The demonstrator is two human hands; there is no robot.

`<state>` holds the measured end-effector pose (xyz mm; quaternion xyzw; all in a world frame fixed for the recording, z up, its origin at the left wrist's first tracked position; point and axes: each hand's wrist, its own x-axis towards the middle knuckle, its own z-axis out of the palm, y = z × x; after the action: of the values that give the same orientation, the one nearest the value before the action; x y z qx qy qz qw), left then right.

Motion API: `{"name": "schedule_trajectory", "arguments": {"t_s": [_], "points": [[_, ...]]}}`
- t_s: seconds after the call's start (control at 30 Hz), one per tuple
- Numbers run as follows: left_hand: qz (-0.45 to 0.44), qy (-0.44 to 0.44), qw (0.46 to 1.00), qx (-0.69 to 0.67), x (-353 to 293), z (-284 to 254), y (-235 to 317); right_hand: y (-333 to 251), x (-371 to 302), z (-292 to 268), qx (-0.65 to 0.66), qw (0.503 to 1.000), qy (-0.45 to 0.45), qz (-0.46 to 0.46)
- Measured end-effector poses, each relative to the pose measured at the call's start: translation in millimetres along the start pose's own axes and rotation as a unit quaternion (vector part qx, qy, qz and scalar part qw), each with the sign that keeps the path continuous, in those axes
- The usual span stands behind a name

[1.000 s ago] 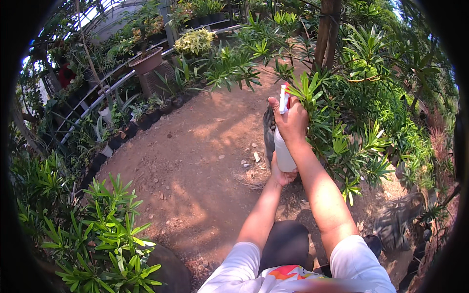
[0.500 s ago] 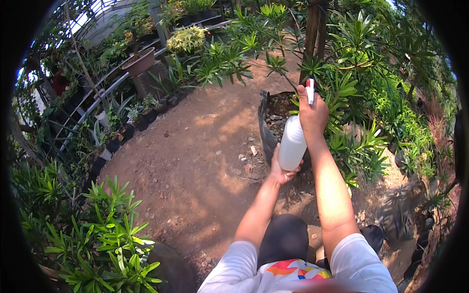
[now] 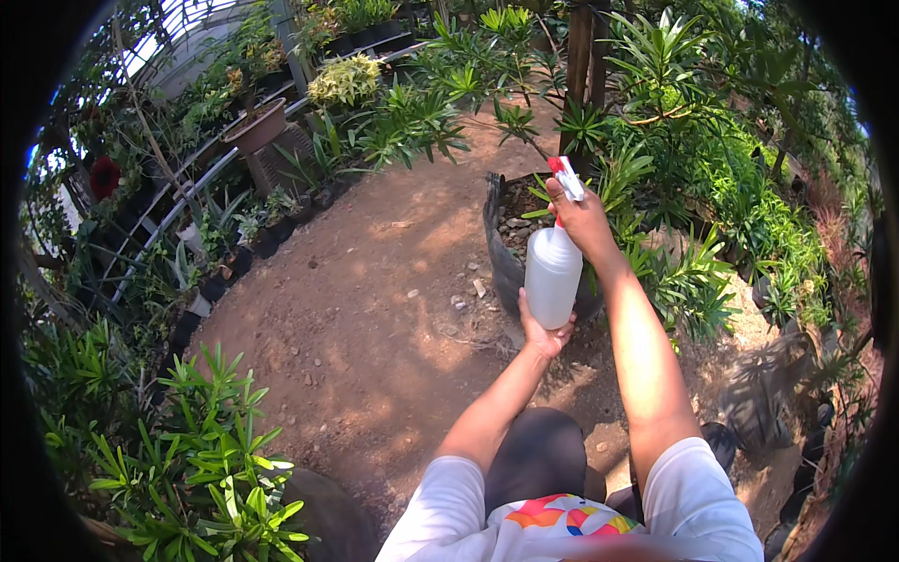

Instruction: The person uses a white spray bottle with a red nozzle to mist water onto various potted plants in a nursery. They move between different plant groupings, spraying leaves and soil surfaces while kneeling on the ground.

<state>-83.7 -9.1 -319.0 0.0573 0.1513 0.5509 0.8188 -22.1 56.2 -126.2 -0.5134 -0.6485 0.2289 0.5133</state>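
A translucent white spray bottle with a red and white trigger head is held out in front of me, nearly upright. My left hand cups its base from below, fingers curled round the underside. Up at the neck, my right hand is wrapped about the trigger head, thumb pointing up along it. Behind the bottle stands a black plant bag filled with soil and stones, partly hidden by the bottle and my hands. A leafy green plant rises beside my right hand.
Brown dirt ground with scattered stones spreads to the left. A leafy bush grows at the lower left. Along the far left, a pinkish pot stands above a row of small black pots. A wooden post rises beyond the plant bag.
The bottle's trigger head has tipped left and turned, showing more of its red part and a red neck. My right hand has shifted left and slightly lower, still gripping it.
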Motion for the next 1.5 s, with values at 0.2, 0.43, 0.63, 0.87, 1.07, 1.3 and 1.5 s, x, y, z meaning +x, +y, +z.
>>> {"name": "schedule_trajectory", "arguments": {"t_s": [0.2, 0.43, 0.63, 0.87, 1.07, 1.3, 1.5], "points": [[-0.058, 0.036, 0.998, -0.015, 4, -6, 8, -14, 8, 34, -0.21, 0.976, 0.045, 0.021], [-0.131, -0.083, 0.981, -0.114, 24, -30, 5, -26, 5, 62, -0.233, 0.971, 0.04, -0.016], [0.083, 0.011, 0.995, -0.058, 2, 9, 5, -46, -20, 44, -0.07, 0.99, -0.049, -0.115], [0.293, -0.08, 0.939, 0.164, -66, 66, 32, -87, -97, -65, 0.233, 0.952, -0.038, -0.195], [0.032, -0.058, 0.928, 0.368, -120, 126, 1, -64, -99, -174, 0.445, 0.873, 0.188, -0.066], [-0.064, -0.071, 0.929, 0.357, -118, 181, -65, -4, -56, -253, 0.466, 0.851, 0.215, 0.115], [-0.078, 0.021, 0.958, 0.276, -136, 183, -114, 6, -53, -255, 0.416, 0.878, 0.141, 0.191]]}}
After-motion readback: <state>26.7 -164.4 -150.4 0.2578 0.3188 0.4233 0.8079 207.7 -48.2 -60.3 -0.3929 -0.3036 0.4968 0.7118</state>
